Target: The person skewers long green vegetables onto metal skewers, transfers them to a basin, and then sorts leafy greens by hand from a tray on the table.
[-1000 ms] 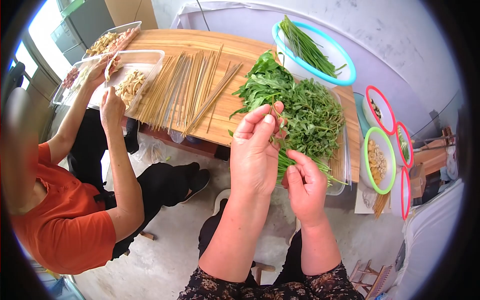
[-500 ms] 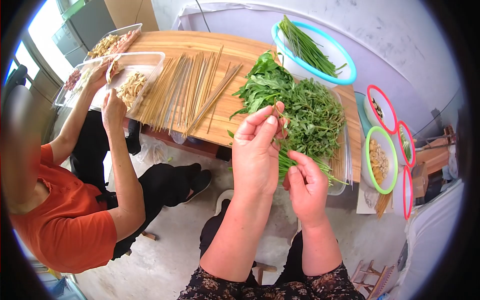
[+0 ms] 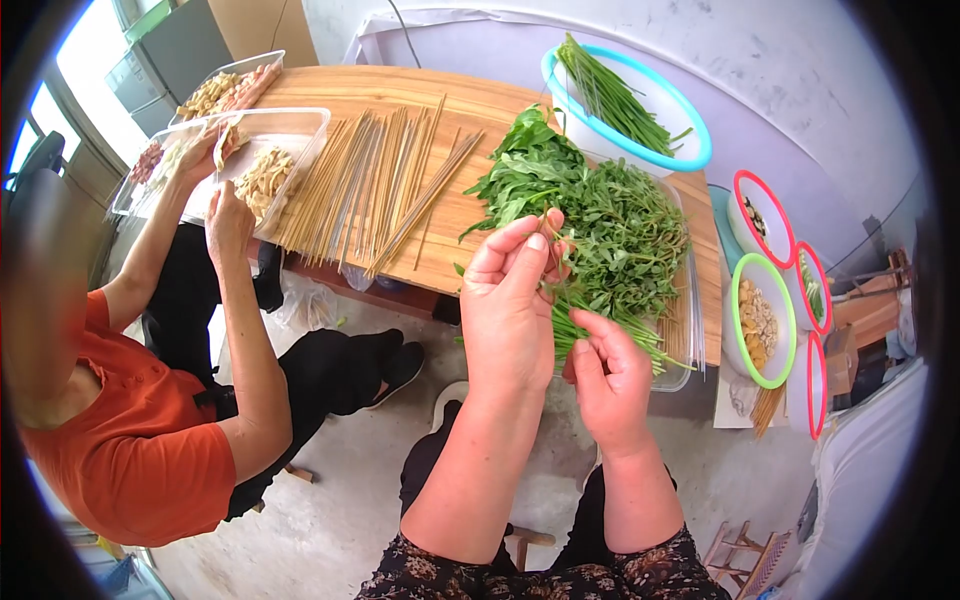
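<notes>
My left hand (image 3: 512, 300) is raised in front of the greens, thumb and fingers pinched on a thin sprig of leafy greens (image 3: 546, 232). Lower and to the right, my right hand (image 3: 612, 385) has its thumb and forefinger closed together; whatever they grip is too small or hidden to make out. Behind both hands lies a heap of leafy greens (image 3: 630, 230) in a clear tray, with broader leaves (image 3: 535, 155) beside it. Cut green stems (image 3: 580, 325) show between my hands.
Bamboo skewers (image 3: 370, 170) lie spread over the wooden table (image 3: 440, 90). A blue-rimmed basin (image 3: 640, 150) holds long green stalks (image 3: 615, 95). At right stand a green-rimmed bowl (image 3: 740, 330) and several red-rimmed ones. To the left, a person in orange (image 3: 150, 450) works over a clear food tray (image 3: 310, 150).
My right hand has shifted slightly left and down, and my left hand a touch left. The pinch of my left hand stays closed. The other person's hands have barely moved.
</notes>
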A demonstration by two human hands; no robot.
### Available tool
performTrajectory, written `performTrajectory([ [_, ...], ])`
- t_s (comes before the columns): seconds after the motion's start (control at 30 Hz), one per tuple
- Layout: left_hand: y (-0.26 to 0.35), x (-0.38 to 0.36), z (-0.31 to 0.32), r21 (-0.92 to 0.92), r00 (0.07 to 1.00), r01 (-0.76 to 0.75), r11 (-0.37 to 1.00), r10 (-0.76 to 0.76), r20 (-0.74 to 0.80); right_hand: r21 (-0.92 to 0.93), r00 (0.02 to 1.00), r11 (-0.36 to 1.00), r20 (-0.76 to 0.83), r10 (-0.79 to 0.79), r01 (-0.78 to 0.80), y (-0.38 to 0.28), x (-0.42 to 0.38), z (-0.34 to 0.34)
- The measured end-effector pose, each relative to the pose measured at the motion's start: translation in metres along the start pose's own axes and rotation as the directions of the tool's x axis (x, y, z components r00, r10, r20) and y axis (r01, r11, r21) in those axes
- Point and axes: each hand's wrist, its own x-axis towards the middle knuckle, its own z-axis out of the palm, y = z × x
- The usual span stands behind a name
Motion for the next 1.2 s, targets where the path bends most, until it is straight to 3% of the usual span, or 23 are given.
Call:
performTrajectory([
  [1.2,-0.002,-0.003,0.005,0.128,1.0,0.008,0.992,-0.006,-0.019,0.0,0.999,0.999,-0.028,0.034,-0.034,0.003,0.001,-0.01],
])
